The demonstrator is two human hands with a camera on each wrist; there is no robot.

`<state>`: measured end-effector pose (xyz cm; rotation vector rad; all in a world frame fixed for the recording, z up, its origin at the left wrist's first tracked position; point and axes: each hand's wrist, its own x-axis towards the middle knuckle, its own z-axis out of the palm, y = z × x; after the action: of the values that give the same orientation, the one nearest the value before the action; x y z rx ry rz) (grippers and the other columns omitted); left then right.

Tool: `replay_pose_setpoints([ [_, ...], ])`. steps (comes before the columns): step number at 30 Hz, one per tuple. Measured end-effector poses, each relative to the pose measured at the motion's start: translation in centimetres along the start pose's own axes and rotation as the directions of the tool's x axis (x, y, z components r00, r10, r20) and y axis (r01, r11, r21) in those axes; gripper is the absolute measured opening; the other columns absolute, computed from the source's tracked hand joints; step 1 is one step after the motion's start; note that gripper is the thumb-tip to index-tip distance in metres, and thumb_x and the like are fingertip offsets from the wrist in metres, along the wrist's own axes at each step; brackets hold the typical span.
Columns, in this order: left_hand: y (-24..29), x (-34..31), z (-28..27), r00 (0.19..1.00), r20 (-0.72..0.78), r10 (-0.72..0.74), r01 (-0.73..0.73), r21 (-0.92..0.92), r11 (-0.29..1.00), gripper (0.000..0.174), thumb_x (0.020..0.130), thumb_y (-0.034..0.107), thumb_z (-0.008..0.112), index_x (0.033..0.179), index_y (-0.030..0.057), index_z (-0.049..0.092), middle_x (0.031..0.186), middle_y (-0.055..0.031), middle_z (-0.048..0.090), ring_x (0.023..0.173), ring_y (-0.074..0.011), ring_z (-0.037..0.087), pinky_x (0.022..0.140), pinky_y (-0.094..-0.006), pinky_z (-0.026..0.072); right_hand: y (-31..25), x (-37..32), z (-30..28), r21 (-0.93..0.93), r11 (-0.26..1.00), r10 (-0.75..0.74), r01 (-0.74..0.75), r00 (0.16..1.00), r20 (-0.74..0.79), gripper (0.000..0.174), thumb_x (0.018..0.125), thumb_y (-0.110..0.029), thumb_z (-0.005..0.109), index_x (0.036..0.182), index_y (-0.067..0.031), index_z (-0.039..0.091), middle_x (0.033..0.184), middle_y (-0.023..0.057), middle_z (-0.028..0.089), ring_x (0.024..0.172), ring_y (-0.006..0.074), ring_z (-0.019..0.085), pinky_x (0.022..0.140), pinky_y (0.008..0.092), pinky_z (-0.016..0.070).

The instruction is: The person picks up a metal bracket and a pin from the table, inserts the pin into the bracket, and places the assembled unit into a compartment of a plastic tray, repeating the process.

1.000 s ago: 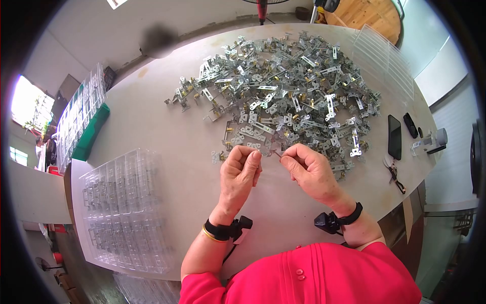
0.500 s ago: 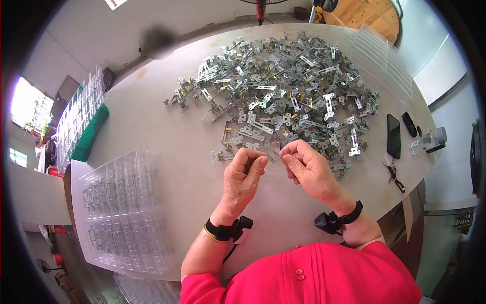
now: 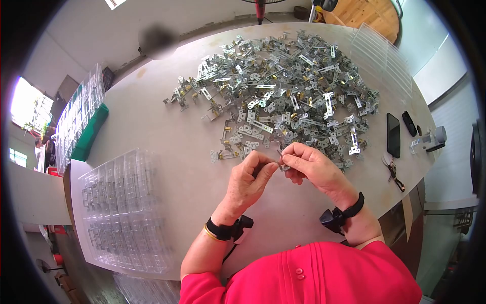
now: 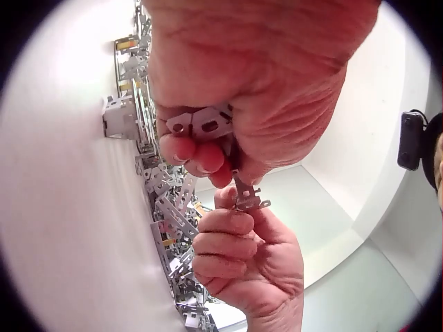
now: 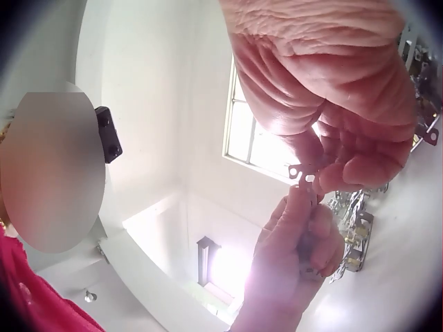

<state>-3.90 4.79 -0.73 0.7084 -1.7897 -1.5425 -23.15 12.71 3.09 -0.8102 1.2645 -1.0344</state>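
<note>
My left hand (image 3: 247,181) curls its fingers around a flat metal bracket (image 4: 201,124) with punched holes, which shows at its palm in the left wrist view. The right hand (image 3: 315,169) pinches a small metal bracket (image 4: 249,196) with bent tabs. Fingertips of both hands meet around this small piece, in front of the pile of metal brackets (image 3: 283,91). In the right wrist view, a holed tab (image 5: 295,171) sticks out between the two hands. Much of both pieces is hidden by fingers.
Clear plastic trays (image 3: 121,213) with metal parts lie at the left, and a divided clear tray (image 3: 382,61) at the far right. A phone (image 3: 393,136) and pliers (image 3: 395,176) rest on the right side. A green bin (image 3: 91,133) stands at the left edge.
The left hand has moved right and slightly down, closing the gap to the right hand. The right hand has turned a little, and the small bracket is now between the fingertips of both.
</note>
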Motion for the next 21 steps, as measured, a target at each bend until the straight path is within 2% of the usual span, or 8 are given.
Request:
replay_pose_setpoints([
  [3,0.3,-0.1,-0.2,0.999,0.048,-0.014,0.014,0.012,1.0,0.012,0.099,0.013,0.068,0.099,0.0027,0.062,0.076,0.0027,0.059,0.07,-0.004,0.05,0.062,-0.022,0.0428,0.0,0.1,0.0,-0.052,0.999,-0.016,0.016,1.0,-0.015,0.019,0.104,-0.027,0.059,0.105,-0.0091,0.063,0.085,-0.0033,0.062,0.072,0.0061,0.058,0.063,0.0226,0.0466],
  [6,0.4,-0.1,-0.1,0.993,0.107,-0.05,0.051,-0.005,0.999,0.013,0.1,0.015,0.067,0.1,0.0031,0.062,0.077,0.0036,0.059,0.069,-0.0036,0.051,0.061,-0.0207,0.042,0.1,0.1,0.2,-0.074,0.987,-0.146,0.14,0.987,-0.069,0.016,0.104,-0.024,0.06,0.103,-0.009,0.063,0.087,-0.0048,0.061,0.077,0.0049,0.057,0.067,0.022,0.0465],
  [8,0.7,-0.1,-0.1,0.991,0.119,-0.058,0.063,-0.043,0.997,0.014,0.101,0.016,0.067,0.099,0.0031,0.061,0.075,0.0034,0.059,0.067,-0.0033,0.05,0.058,-0.0205,0.0413,-0.6,-0.2,0.6,-0.115,0.942,-0.332,0.314,0.92,-0.207,0.01,0.103,-0.019,0.062,0.102,-0.0092,0.063,0.087,-0.0051,0.06,0.079,0.0036,0.056,0.07,0.0218,0.0459],
  [10,1.4,0.1,-0.3,0.985,0.054,-0.162,0.168,-0.156,0.973,0.017,0.102,0.019,0.066,0.098,0.0035,0.061,0.073,0.0027,0.058,0.06,-0.0034,0.049,0.053,-0.0204,0.039,-0.7,-0.5,0.3,-0.077,0.92,-0.392,0.385,0.906,-0.157,0.007,0.101,-0.014,0.064,0.104,-0.0081,0.064,0.093,-0.0026,0.063,0.086,0.0045,0.057,0.076,0.0237,0.0483],
  [12,1.4,0.3,-0.6,0.978,0.055,-0.201,0.208,-0.185,0.96,0.019,0.102,0.022,0.065,0.098,0.0037,0.06,0.072,0.0024,0.058,0.058,-0.0037,0.049,0.051,-0.0207,0.0384,-1.1,-0.8,0.2,-0.214,0.794,-0.583,0.569,0.813,-0.002,0.006,0.097,-0.008,0.067,0.103,-0.0065,0.065,0.103,0.002,0.066,0.095,0.0108,0.062,0.082,0.0268,0.0506],
  [13,1.4,0.3,-0.8,0.968,0.054,-0.243,0.249,-0.214,0.945,0.022,0.103,0.025,0.064,0.099,0.004,0.06,0.071,0.002,0.058,0.055,-0.0041,0.048,0.049,-0.021,0.0379,-1.5,-1.1,0.3,-0.215,0.794,-0.583,0.569,0.812,-0.003,0.006,0.097,-0.008,0.067,0.103,-0.0065,0.065,0.103,0.002,0.066,0.095,0.0108,0.062,0.082,0.0268,0.0506],
  [15,1.8,0.4,-0.9,0.966,0.074,-0.247,0.258,-0.23,0.938,0.024,0.103,0.027,0.063,0.1,0.0042,0.06,0.072,0.0014,0.058,0.055,-0.0046,0.049,0.049,-0.0208,0.0378,-2.0,-1.4,0.4,-0.502,0.629,-0.611,0.594,0.777,0.155,0.006,0.094,-0.004,0.069,0.099,-0.0049,0.066,0.111,0.0066,0.068,0.103,0.0185,0.064,0.086,0.0301,0.052],
  [21,1.8,0.4,-1.5,0.953,0.161,-0.257,0.301,-0.41,0.861,0.033,0.108,0.035,0.05,0.107,0.0035,0.058,0.077,-0.0047,0.063,0.054,-0.0105,0.055,0.049,-0.0212,0.0402,-1.5,-1.3,1.1,-0.569,0.575,-0.632,0.588,0.76,0.148,0.009,0.09,-0.002,0.072,0.096,-0.0048,0.067,0.109,0.0101,0.068,0.098,0.0232,0.067,0.082,0.0327,0.0537],
])
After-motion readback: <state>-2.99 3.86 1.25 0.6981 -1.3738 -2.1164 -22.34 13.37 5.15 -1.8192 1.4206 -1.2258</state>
